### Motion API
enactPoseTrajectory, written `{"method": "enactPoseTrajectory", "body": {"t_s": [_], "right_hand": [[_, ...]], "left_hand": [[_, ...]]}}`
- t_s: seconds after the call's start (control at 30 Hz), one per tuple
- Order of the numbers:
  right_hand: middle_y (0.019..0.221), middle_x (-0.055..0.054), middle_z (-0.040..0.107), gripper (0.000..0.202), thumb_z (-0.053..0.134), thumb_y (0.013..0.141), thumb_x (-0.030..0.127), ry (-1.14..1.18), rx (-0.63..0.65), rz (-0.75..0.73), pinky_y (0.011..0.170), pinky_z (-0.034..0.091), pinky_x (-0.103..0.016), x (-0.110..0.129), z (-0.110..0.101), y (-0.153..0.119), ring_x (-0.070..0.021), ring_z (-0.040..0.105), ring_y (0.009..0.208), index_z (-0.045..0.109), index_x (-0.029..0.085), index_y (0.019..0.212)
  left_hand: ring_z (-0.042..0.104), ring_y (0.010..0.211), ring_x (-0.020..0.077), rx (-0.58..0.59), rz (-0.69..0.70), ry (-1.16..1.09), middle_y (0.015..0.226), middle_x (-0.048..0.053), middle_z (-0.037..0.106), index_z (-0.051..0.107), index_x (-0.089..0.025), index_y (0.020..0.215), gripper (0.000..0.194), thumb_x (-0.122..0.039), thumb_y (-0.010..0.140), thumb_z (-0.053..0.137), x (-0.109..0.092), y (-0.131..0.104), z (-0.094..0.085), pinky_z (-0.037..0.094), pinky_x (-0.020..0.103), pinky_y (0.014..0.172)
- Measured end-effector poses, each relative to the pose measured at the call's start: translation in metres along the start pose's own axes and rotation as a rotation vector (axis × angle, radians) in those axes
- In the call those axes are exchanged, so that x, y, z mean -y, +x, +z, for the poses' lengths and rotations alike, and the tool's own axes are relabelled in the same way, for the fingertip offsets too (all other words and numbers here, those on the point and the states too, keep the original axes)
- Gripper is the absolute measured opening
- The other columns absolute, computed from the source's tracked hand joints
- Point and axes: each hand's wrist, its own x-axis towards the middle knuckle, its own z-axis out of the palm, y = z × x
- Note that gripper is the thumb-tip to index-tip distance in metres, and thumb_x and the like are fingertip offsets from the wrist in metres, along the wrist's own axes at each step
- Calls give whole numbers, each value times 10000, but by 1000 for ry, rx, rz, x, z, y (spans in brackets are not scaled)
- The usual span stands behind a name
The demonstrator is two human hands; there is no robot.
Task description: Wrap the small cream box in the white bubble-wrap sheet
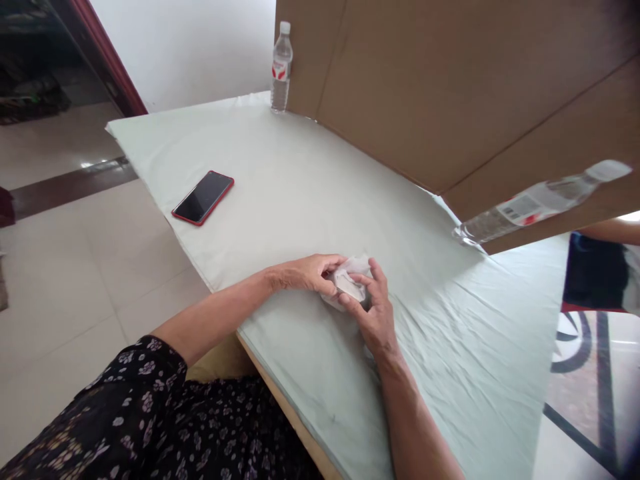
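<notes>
A small white bundle (pixel 351 285), thin and crumpled like paper or film around something flat and pale, lies between my two hands near the table's front edge. My left hand (pixel 320 273) grips it from the left, fingers behind and thumb in front. From the right, my right hand (pixel 374 300) holds it with the thumb at the near side and a finger bent over its top. What is inside the wrapping cannot be made out clearly.
A black phone with a red edge (pixel 203 198) lies at the left on the pale green tablecloth (pixel 300 193). Behind stands a large brown cardboard panel (pixel 400 87), with an upright bottle (pixel 281 70) and another bottle (pixel 540 205) at it. Part of a person (pixel 600 270) shows at right.
</notes>
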Motion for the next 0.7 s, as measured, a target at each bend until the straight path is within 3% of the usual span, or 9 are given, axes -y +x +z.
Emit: {"method": "enactPoseTrajectory", "body": {"t_s": [0.17,0.3,0.4,0.53,0.7], "right_hand": [[1577,-112,389,437,741,772,542,48,-4,-26,1168,292,-578,-1,2,0,-343,283,1503,671,264,1102],[1595,-142,351,756,769,755,518,216,-61,33,1097,409,-556,-8,2,-4,-326,480,1370,463,306,1412],[1556,-164,402,918,783,730,536,333,-49,90,1035,482,-524,-12,1,-4,-303,580,1263,334,310,1499],[1286,-156,653,817,787,745,506,439,-26,155,978,531,-476,-5,2,-3,-278,659,1145,434,245,1434],[1171,-127,708,732,825,703,464,404,-159,225,947,540,-453,2,6,-5,-254,683,1047,553,209,1333]], "left_hand": [[625,960,174,-10,-34,-44,1090,53,663,589,-149,1185,556,-136,635,668,-2,0,0,462,255,787],[635,960,174,-33,-79,-135,1072,49,677,596,-163,1178,584,-118,603,682,-5,-1,1,483,265,809],[641,922,170,-56,-98,-167,1029,47,689,611,-161,1146,554,-116,597,676,-7,-2,2,490,270,797],[633,888,161,-99,-103,-158,995,47,685,621,-143,1102,510,-138,594,660,-10,-2,4,477,260,774],[614,915,167,-112,-93,-51,1005,46,673,617,-136,1093,468,-153,626,638,-16,-3,7,459,258,773]]}}
